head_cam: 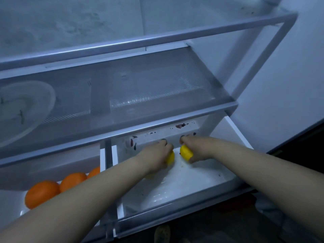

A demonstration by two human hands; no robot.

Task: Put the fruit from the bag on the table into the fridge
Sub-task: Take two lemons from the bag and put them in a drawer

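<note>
near the back wall of the white plastic fridge drawer (201, 174), the left hand (158, 152) grips one smooth yellow fruit (171, 157) and the right hand (196, 148) a second yellow fruit (186, 152), side by side, drawer floor directly below both.

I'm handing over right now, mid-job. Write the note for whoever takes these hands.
Left hand: grips a yellow fruit, low in the right drawer.
Right hand: grips a second yellow fruit beside it.
Done: three oranges lie in the left drawer.
Left: set down both fruits, then check the bag for more; the bag and table are out of view.
</note>
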